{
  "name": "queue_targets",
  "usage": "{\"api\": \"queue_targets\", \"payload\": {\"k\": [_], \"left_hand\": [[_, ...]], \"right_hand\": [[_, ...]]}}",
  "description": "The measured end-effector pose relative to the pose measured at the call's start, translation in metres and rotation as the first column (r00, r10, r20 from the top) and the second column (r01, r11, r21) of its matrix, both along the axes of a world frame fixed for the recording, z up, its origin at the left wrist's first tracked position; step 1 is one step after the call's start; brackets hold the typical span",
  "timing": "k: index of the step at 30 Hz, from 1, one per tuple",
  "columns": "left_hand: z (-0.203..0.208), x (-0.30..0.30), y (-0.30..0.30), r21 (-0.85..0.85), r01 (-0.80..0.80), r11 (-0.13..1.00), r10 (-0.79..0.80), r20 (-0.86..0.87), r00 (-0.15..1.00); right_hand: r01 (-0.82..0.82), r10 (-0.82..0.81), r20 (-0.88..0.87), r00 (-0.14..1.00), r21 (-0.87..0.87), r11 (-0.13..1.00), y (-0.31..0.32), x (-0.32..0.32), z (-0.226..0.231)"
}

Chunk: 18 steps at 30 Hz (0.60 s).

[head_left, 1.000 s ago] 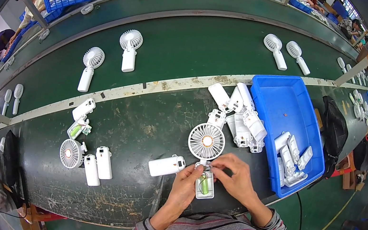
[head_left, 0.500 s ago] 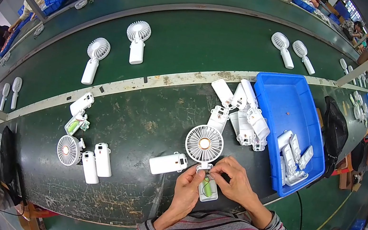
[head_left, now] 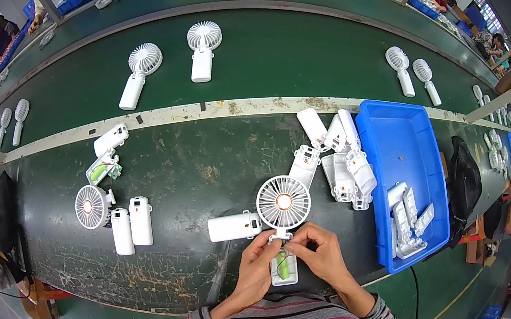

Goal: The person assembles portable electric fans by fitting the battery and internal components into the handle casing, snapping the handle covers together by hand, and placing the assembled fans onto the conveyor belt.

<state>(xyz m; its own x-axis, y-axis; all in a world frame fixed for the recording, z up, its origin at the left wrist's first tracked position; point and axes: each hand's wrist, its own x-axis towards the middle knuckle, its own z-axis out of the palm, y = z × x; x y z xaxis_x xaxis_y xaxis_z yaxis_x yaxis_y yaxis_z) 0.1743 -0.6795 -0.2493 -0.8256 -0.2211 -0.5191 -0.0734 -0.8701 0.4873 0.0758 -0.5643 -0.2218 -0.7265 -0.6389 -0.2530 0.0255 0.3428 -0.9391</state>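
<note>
At the near edge of the bench lies a white handheld fan (head_left: 283, 202), its round head pointing away from me. Its opened handle shell (head_left: 284, 269) shows a green battery (head_left: 283, 267) and thin wires. My left hand (head_left: 257, 268) is closed on the fan at the neck, thumb and finger pressed together. My right hand (head_left: 322, 255) pinches beside the same neck, close to the wires; what sits between its fingertips is too small to make out. A closed white handle (head_left: 234, 227) lies left of the fan, and another handle part (head_left: 304, 166) lies just beyond the head.
Right of my hands stands a blue tray (head_left: 369, 114) with several white shells, and a pile of handle parts (head_left: 348, 171) lies beside it. A second open fan (head_left: 91, 207) and two handles (head_left: 140, 220) are at left. Beyond a pale rail, finished fans (head_left: 203, 51) lie on the green belt.
The fans on the far belt have shifted; the two at left moved up and rightward. My hands stay at the fan's neck, with the fingers slightly closer together and the handle shell tilted a little.
</note>
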Motion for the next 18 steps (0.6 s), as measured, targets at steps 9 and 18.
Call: {"api": "queue_targets", "payload": {"k": [9, 18], "left_hand": [[0.01, 0.012, -0.013, 0.027, 0.088, 0.996, -0.087, -0.034, 0.996], [0.001, 0.018, -0.014, 0.032, 0.234, 0.972, -0.231, -0.071, 0.97]], "right_hand": [[0.241, -0.231, 0.196, 0.953, -0.03, 0.97, -0.006, -0.016, 0.003], [-0.019, 0.088, -0.378, 0.922, 0.183, 0.983, -0.037, -0.046, 0.011]]}}
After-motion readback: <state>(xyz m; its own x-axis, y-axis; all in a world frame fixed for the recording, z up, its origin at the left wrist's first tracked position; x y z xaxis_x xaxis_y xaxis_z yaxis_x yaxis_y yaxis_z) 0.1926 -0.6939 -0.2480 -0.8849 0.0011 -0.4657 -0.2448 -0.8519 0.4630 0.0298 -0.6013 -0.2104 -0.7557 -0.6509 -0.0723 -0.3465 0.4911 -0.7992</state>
